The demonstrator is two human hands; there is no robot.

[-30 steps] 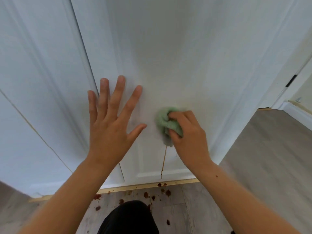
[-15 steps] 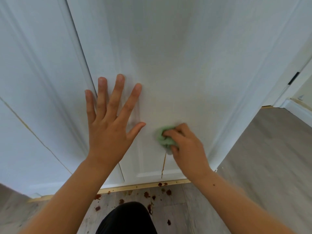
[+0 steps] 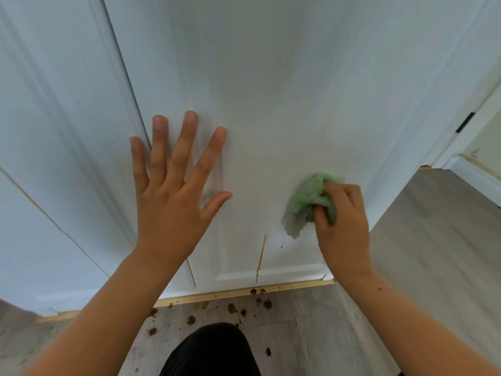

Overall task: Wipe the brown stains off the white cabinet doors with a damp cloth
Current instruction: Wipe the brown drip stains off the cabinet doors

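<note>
Brown drip [image 3: 260,257] runs vertically; right hand [image 3: 344,226] grips cloth [image 3: 306,202].

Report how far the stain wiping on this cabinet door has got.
Done: the upper panel of the white cabinet door looks clean. In hand: the right hand holds a bunched green cloth against the lower panel while the left hand presses flat on the door. Left: a brown drip streak and a small dark drip below the cloth.

Left hand [image 3: 173,213] on door [image 3: 271,77] — cloth [image 3: 306,202] right of it, above drip [image 3: 260,256].
</note>
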